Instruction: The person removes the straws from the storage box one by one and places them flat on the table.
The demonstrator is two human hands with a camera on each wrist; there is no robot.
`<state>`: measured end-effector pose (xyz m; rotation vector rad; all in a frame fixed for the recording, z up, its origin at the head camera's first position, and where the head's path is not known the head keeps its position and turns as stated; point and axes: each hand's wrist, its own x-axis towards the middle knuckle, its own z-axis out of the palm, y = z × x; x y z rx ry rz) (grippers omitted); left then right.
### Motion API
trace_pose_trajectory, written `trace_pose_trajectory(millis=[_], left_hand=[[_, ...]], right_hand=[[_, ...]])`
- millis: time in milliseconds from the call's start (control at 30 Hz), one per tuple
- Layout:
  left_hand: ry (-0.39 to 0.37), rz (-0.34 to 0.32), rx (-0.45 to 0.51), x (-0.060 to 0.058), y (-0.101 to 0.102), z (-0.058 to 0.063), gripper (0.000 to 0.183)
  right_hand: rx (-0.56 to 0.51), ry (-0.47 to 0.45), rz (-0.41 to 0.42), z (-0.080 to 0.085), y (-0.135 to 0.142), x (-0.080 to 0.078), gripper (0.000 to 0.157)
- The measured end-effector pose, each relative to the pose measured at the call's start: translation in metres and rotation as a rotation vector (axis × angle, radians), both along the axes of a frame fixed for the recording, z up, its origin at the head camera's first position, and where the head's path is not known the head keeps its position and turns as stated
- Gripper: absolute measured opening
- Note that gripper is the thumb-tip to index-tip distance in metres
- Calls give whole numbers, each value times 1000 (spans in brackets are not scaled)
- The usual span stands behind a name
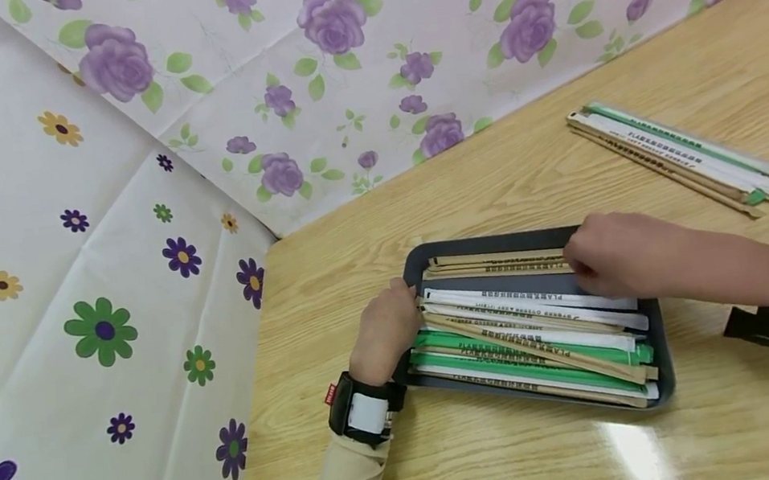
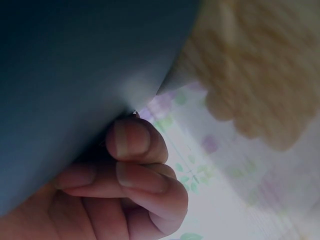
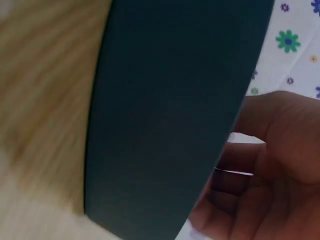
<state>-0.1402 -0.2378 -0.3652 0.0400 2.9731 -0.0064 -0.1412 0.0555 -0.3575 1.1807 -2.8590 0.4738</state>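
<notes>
A dark grey tray (image 1: 530,240) holds several paper-wrapped straws in white, green and brown. My left hand (image 1: 385,329) grips the tray's left end; in the left wrist view its curled fingers (image 2: 150,185) lie against the tray's outer wall. The right hand (image 1: 609,255) reaches over the back right corner, with curled fingers down inside by the ends of the brown straws (image 1: 497,266) and white straws (image 1: 530,295). In the right wrist view the tray wall (image 3: 170,115) covers part of that hand, and I cannot tell whether it holds a straw.
A small bundle of wrapped straws (image 1: 679,152), white, green and brown, lies on the wooden table (image 1: 530,456) behind the right forearm. Flower-printed sheets (image 1: 337,100) stand along the table's back and left sides. Both wrists wear strapped-on cameras.
</notes>
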Motion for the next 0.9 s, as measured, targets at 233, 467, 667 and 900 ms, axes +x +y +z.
trace_pose_trajectory(millis=[233,467,667,900], left_hand=[[-8,7,-13,-1,1,0,30],[-1,-3,-11,0,1,0,30],[49,-48,-23,2,0,0,29],[69,-49,-16,3,0,0,29]], right_hand=[[73,-43,3,-10,-6,8,34],[60,-13,-1,-8,-5,7,36],[0,18,-28,8,7,-4,28],[10,17,-201,30,37,-28,15]])
